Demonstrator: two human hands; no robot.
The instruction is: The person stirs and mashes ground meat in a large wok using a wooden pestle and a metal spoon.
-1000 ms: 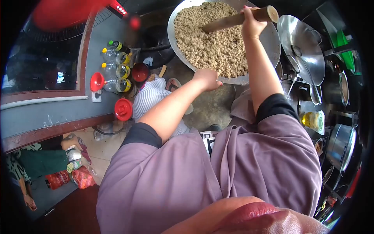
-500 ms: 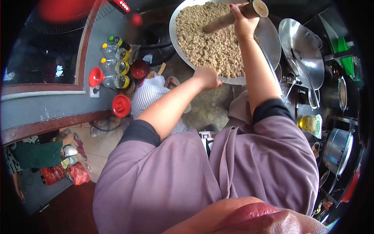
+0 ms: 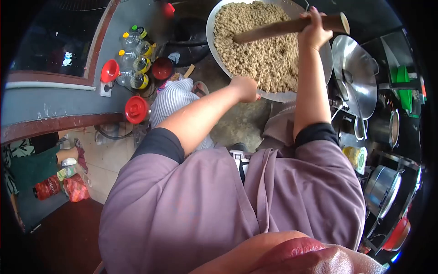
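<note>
A large metal wok holds a heap of crumbly, light-brown minced food. My right hand is wrapped round a thick wooden pestle near its upper end. The pestle slants across the wok, and its lower end sits in the food. At the near rim, my left hand is closed on the wok's edge; the exact grip is partly hidden by the back of the hand.
On the left stand several capped plastic bottles, a red funnel and a red-lidded container. To the right are a second wok, an oil pouch and a metal pot. Another person's leg shows at lower left.
My right hand has moved right and slightly down with the pestle, which now lies at a lower slant. My left hand stays at the rim. The whole view has shifted a little.
</note>
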